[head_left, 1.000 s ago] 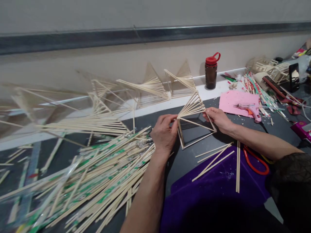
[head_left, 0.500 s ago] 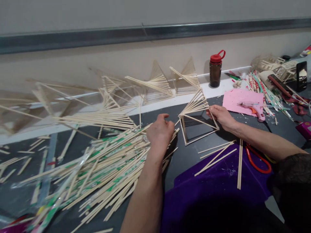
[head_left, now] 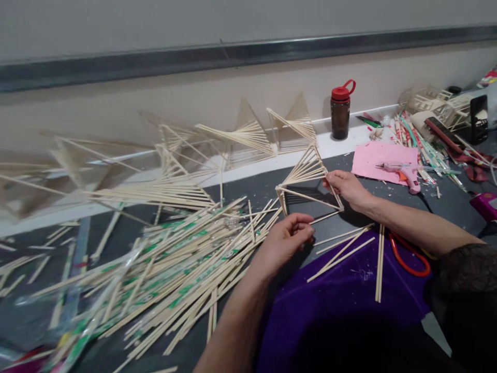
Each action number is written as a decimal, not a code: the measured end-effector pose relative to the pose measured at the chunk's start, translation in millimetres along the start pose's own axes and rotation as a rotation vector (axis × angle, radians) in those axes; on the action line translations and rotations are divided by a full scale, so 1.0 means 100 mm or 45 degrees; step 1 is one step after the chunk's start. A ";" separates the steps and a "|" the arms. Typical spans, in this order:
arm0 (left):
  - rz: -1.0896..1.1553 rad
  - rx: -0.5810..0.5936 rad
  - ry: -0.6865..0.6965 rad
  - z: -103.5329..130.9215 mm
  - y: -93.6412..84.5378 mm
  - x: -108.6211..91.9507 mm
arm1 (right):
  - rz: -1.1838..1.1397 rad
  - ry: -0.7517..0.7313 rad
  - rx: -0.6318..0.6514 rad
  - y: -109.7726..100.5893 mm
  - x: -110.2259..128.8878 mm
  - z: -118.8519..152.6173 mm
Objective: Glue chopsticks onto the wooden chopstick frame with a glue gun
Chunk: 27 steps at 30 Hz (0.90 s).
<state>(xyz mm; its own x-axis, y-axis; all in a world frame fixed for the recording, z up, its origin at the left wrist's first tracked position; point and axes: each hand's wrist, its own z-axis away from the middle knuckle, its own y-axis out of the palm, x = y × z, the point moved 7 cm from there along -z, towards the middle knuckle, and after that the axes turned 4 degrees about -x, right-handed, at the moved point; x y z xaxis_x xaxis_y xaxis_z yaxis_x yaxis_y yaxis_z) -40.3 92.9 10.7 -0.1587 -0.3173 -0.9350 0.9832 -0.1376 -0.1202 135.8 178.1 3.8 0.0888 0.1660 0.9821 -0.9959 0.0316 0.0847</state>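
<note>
A small frame of thin wooden sticks (head_left: 310,198), with a fan of slanting sticks on top, stands on the dark table in front of me. My right hand (head_left: 345,187) pinches its right side between thumb and fingers. At the lower left corner is my left hand (head_left: 289,239), its fingers curled around the bottom stick and hiding that corner. Left of this hand lies a big heap of loose wooden sticks (head_left: 202,259), mixed with green-and-clear wrappers. A few cut sticks (head_left: 341,259) rest near the frame on a purple sheet (head_left: 349,295).
Several finished stick structures (head_left: 236,135) line the wall. A red-capped bottle (head_left: 340,114) stands behind. At right, a pink glue gun (head_left: 402,172) lies on a pink sheet (head_left: 365,160). Red-handled scissors (head_left: 411,264) lie near my right forearm, and a ruler (head_left: 79,259) at left.
My left hand has come from above the stick heap, right and toward me, to the frame's lower left corner. The frame has shifted slightly left, with my right hand still on it.
</note>
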 end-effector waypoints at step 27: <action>1.065 -0.234 -0.160 -0.71 0.43 -0.13 | 0.664 -0.641 0.105 0.02 0.19 0.04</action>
<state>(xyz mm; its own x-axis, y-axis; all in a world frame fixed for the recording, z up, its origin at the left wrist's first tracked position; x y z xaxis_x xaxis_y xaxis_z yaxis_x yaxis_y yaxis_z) 10.4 157.6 -6.3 0.6251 -0.3496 -0.6979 0.7789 0.3376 0.5286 135.7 176.8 22.9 -0.3962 -0.3349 0.8549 -0.9065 -0.0053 -0.4222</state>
